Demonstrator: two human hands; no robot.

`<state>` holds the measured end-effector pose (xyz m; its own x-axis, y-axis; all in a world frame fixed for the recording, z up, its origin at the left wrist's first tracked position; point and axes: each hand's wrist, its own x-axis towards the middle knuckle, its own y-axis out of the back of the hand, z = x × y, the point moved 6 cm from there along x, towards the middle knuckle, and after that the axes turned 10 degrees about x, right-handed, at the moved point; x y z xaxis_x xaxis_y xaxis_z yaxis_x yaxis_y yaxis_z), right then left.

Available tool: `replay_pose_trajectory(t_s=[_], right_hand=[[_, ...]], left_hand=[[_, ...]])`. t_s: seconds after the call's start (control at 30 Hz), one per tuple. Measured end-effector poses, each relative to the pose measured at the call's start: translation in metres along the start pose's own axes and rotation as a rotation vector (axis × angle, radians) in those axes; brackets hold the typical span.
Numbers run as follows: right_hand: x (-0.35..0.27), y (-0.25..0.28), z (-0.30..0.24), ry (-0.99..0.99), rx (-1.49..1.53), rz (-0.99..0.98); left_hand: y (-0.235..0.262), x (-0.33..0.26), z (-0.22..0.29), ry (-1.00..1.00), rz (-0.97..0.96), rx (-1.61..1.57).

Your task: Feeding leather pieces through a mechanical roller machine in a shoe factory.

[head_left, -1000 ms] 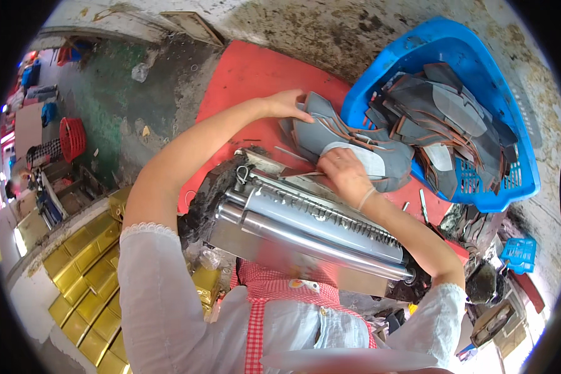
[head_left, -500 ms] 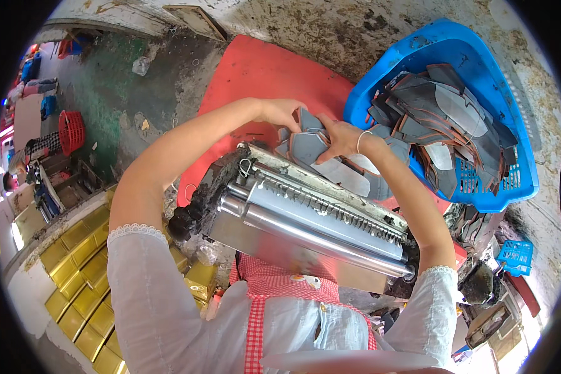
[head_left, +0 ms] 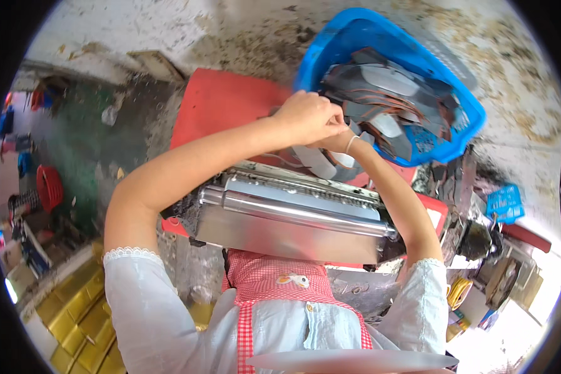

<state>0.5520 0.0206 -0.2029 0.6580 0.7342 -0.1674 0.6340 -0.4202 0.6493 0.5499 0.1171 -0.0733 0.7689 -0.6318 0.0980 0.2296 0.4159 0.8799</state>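
My left hand [head_left: 310, 116] is over the red tabletop, its fingers curled and pinched together. What they hold, if anything, is hidden. My right hand [head_left: 336, 141], with a pale band at the wrist, lies just below and partly behind it; its fingers are mostly covered. Beneath the hands are several flat grey cut pieces [head_left: 318, 163], some with orange-brown edges. In front of me is a machine with a shiny metal roller [head_left: 293, 209] and a metal plate [head_left: 280, 235]. More grey pieces [head_left: 380, 78] fill a blue plastic basket [head_left: 470, 121] beyond my right hand.
The red tabletop [head_left: 215, 103] reaches back to a stained wall [head_left: 243, 31]. Gold-coloured boxes [head_left: 75, 305] are stacked at the lower left. A red basket [head_left: 49, 188] stands on the floor at the far left, and a small blue basket [head_left: 503, 203] at the right.
My left hand has moved right, from the grey pieces to over my right hand, and its fingers have closed. The whole view has shifted, with the blue basket now farther left.
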Motion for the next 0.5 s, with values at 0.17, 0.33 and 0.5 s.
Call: replay_pose_trajectory(t_s=[0.17,0.33,0.5], right_hand=[[-0.033,0.031,0.022,0.077,0.786,0.443],[-0.051,0.063,-0.002,-0.255,0.048,0.483],[-0.082,0.090,-0.029,-0.551,-0.010,0.548]], left_hand=[[0.001,0.005,0.067,-0.094,0.246,0.089],[0.012,-0.001,0.103,-0.099,0.357,0.185],[0.019,-0.013,0.135,-0.168,0.470,0.400]])
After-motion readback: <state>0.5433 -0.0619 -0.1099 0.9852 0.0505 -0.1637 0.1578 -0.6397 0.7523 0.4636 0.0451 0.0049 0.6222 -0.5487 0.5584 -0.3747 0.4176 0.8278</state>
